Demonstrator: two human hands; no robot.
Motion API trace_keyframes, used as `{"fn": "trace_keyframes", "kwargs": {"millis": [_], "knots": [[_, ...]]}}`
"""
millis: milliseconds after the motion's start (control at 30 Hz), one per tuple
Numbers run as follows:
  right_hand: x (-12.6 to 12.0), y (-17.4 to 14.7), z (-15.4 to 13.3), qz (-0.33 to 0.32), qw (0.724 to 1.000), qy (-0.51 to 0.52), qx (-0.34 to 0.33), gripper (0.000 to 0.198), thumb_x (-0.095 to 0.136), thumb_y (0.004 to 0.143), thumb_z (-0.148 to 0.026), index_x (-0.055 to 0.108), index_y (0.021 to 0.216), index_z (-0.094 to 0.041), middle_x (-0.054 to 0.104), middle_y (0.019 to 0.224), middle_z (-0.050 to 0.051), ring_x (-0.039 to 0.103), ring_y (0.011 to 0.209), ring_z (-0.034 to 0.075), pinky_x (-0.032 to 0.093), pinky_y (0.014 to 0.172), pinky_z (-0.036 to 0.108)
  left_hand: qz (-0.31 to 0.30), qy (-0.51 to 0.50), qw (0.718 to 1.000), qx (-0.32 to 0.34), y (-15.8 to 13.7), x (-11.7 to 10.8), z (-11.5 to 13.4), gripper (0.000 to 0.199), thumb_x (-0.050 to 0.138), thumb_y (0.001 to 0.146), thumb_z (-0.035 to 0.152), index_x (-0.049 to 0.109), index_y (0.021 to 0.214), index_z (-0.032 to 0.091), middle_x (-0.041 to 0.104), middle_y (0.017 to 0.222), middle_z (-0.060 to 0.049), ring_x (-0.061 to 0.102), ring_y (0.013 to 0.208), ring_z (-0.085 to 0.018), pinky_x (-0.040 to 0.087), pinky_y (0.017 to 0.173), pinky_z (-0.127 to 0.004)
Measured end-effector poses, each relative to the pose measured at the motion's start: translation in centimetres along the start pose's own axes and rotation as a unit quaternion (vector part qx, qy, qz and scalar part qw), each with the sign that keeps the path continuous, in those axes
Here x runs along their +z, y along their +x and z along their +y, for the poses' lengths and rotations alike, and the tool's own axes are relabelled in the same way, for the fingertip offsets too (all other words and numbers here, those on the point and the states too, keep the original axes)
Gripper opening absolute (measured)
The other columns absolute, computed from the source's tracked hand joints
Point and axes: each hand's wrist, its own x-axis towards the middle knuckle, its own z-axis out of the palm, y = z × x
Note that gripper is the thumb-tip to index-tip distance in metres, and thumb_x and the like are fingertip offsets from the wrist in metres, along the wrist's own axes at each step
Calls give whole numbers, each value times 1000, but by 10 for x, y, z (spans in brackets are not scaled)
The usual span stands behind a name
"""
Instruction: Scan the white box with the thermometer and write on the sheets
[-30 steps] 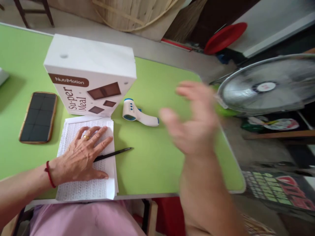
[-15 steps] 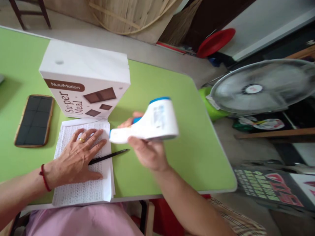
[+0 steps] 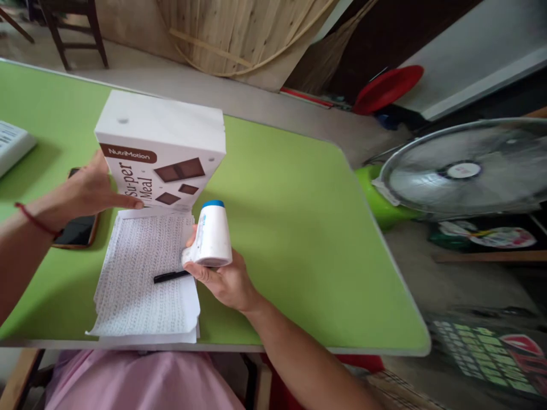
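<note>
My left hand (image 3: 92, 191) is at the lower left edge of a white "NutriMotion Su-per Meal" box (image 3: 171, 134). Its thumb lies across the printed front, while the fingers go round the left side and are partly hidden. The box stands upright on the green table. In my right hand (image 3: 224, 279) is a white and blue infrared thermometer (image 3: 213, 236), its wide end tilted up. Below it, a black pen (image 3: 168, 277) rests on a stack of handwritten paper sheets (image 3: 141, 285). A smartphone (image 3: 77, 230) in a brown case lies under my left wrist, partly covered.
The green table (image 3: 299, 245) ends in a rounded corner at the right. Beyond that edge stands a fan (image 3: 461, 169) with a green base. A white object (image 3: 15, 145) sits at the table's far left. A dark wooden chair (image 3: 77, 31) is behind.
My left hand has left the paper sheets and moved up and left to the box. My right hand has brought the thermometer leftward and turned it, over the pen's end. The view has shifted slightly.
</note>
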Motion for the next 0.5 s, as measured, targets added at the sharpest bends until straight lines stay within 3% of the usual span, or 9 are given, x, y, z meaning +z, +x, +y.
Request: {"fn": "trace_keyframes", "kwargs": {"millis": [67,200,267,367,500], "knots": [[5,-3,-1,4,1000,-10,-4,33,67,81,-44,56,106,-24,63,94,5,63,86,22,58,78,42,-44,-121,992,-16,6,9,-3,65,86,59,38,61,108,5,69,94,-7,61,89,-23,51,84,-44],[13,-9,3,20,999,-25,-14,37,66,81,-45,55,108,-24,63,96,6,63,90,23,58,79,41,58,-212,975,8,0,18,8,65,86,64,29,57,118,11,68,112,-7,62,102,-25,52,89,-42],[14,-12,8,19,999,-33,-18,36,66,82,-46,54,108,-24,63,99,7,63,94,24,57,81,41,68,-254,964,25,-11,21,20,56,83,70,29,59,118,13,68,114,-5,62,106,-25,52,90,-40],[14,-17,17,-13,998,-24,-51,42,66,81,-45,51,115,-26,63,104,7,63,97,24,56,83,41,77,-330,941,-6,-33,32,36,37,70,85,35,63,115,16,68,112,-5,65,102,-25,56,83,-37],[7,-24,15,-61,993,-36,-95,39,67,80,-36,51,115,-30,63,99,5,63,93,23,56,82,43,122,-340,930,-63,-61,50,34,34,66,88,42,64,113,19,69,112,-5,67,97,-25,58,75,-35]]}}
